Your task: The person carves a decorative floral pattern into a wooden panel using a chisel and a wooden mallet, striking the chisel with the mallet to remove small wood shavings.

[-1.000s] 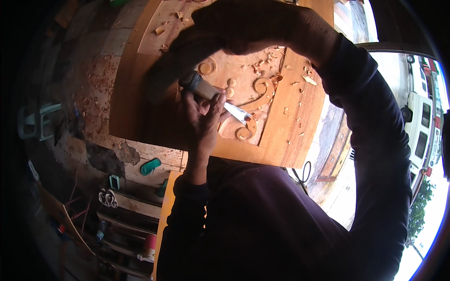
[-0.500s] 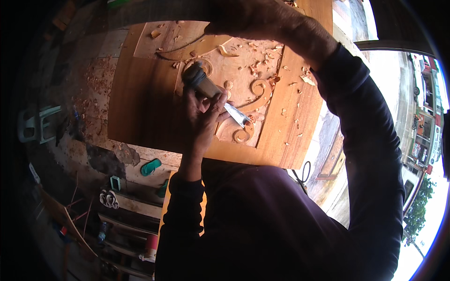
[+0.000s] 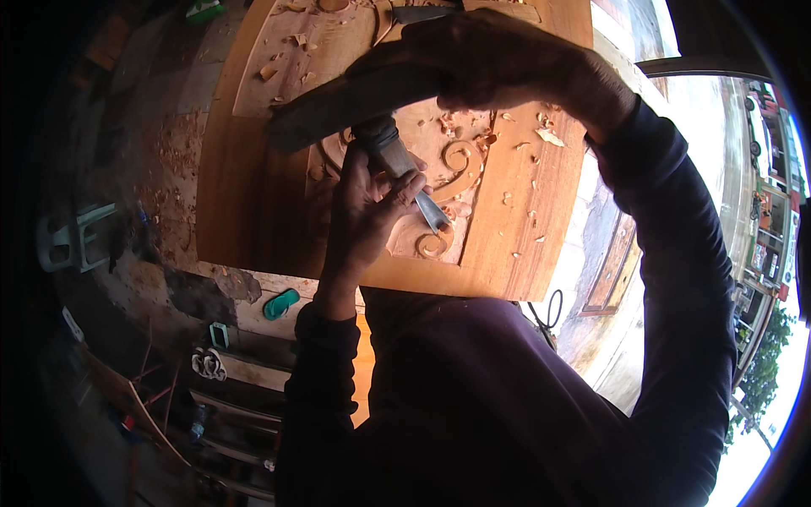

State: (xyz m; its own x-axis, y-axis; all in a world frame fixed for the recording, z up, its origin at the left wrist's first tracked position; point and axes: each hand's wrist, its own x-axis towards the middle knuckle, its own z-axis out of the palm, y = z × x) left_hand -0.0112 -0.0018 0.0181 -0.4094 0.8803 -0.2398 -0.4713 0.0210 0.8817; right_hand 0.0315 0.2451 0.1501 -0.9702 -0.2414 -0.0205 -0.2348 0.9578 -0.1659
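Note:
My left hand (image 3: 363, 207) is closed around the wooden handle of a chisel (image 3: 430, 211), whose dark-bound top points up and left. The chisel is tilted, its metal tip at a carved scroll (image 3: 435, 243) near the close edge of a wooden panel (image 3: 507, 245). My right hand (image 3: 498, 63) grips a long, dark wooden mallet (image 3: 359, 100) over the panel. The mallet lies across the view just above the chisel's top; I cannot tell whether they touch. Part of the carving is hidden behind the mallet and my hands.
Curled wood shavings (image 3: 549, 136) are scattered on the panel, and more litter the floor at left. A dark flat tool (image 3: 422, 13) lies at the panel's far side. On the floor are a green slipper (image 3: 280, 304) and a pale plastic stool (image 3: 72, 239).
My right hand has brought the mallet into fuller view, close to the chisel's top. The chisel stays at the same scroll in my left hand. The whole view has shifted slightly.

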